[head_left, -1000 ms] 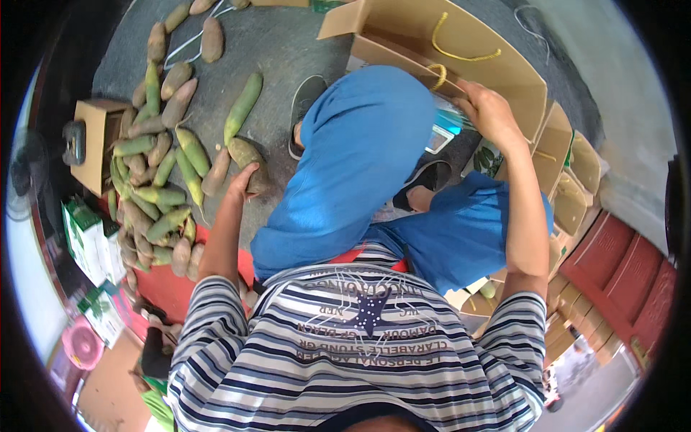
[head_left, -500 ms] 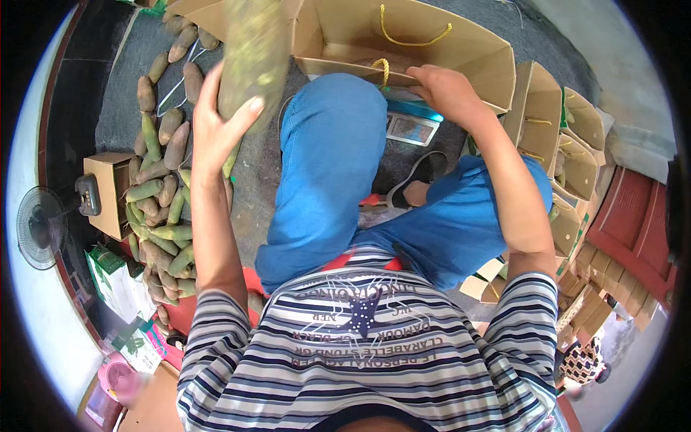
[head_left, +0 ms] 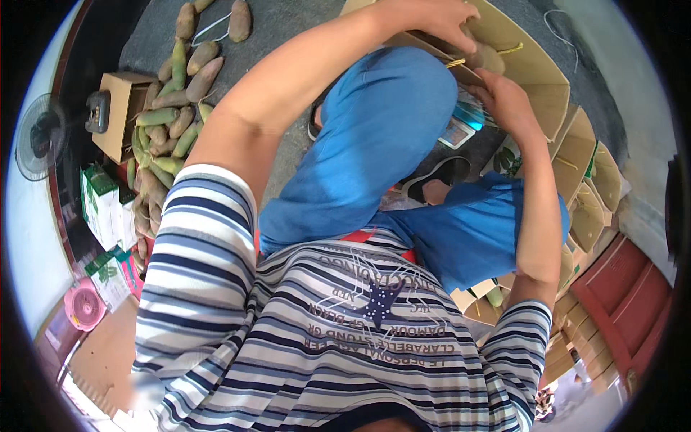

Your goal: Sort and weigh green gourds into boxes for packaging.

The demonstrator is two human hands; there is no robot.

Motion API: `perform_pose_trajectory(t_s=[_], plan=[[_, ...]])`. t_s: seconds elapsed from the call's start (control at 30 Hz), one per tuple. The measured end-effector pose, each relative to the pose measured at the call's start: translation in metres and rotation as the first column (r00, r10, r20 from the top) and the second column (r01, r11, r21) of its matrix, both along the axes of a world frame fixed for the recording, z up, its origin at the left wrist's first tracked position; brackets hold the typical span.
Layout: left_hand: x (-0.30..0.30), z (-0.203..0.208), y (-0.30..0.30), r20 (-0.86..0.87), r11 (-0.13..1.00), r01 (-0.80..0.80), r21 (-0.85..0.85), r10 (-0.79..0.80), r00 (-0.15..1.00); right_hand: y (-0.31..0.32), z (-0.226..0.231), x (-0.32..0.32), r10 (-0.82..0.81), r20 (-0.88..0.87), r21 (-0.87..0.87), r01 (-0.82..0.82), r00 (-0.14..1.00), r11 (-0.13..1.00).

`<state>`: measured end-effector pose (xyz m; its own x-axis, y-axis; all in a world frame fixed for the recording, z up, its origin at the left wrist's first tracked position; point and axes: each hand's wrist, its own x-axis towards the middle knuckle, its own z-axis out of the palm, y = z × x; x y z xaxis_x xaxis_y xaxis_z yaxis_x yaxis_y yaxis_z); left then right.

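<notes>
My left hand [head_left: 443, 23] reaches across into an open cardboard box [head_left: 536, 43] with yellow rope handles. Its thumb and fingers curve around a large, soil-browned radish [head_left: 489, 59], whose rounded end shows inside the box; the rest of the radish is hidden by the hand and the box wall. With my right hand [head_left: 506, 102] I grip the near wall of the same box, fingers bent over its upper edge. Below that wall, beside my raised knee, lies a small scale [head_left: 458, 133] with a pale display and a blue-green part.
A pile of green and brown radishes [head_left: 169, 129] covers the floor at left, next to a small cardboard box [head_left: 119, 119]. More open cardboard boxes [head_left: 576, 155] stand in a row at right. A fan [head_left: 42, 137] and a pink fan [head_left: 84, 306] are at far left.
My left hand has swung rightward with the radish, from above the floor into the box. The right hand stays at the box's near wall. The view has shifted.
</notes>
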<state>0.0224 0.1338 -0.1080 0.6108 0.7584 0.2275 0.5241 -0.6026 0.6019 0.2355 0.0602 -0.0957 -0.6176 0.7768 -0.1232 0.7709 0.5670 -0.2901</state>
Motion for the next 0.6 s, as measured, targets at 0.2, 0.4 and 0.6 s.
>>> perform_pose_trajectory(t_s=[0.2, 0.4, 0.6], plan=[[-0.125, 0.005, -0.055, 0.482, 0.896, -0.284, -0.343, 0.427, 0.765, -0.011, -0.003, 0.000, 0.043, -0.005, -0.085, -0.043, 0.999, 0.995], [-0.324, -0.124, -0.185, -0.245, 0.430, -0.898, -0.094, 0.864, 0.440, -0.008, 0.008, 0.002, -0.032, 0.006, -0.141, 0.033, 0.999, 0.989], [-0.395, -0.232, -0.348, -0.746, -0.071, -0.997, 0.012, 0.663, -0.056, -0.006, 0.003, -0.001, -0.127, -0.040, -0.209, 0.116, 0.991, 0.971]])
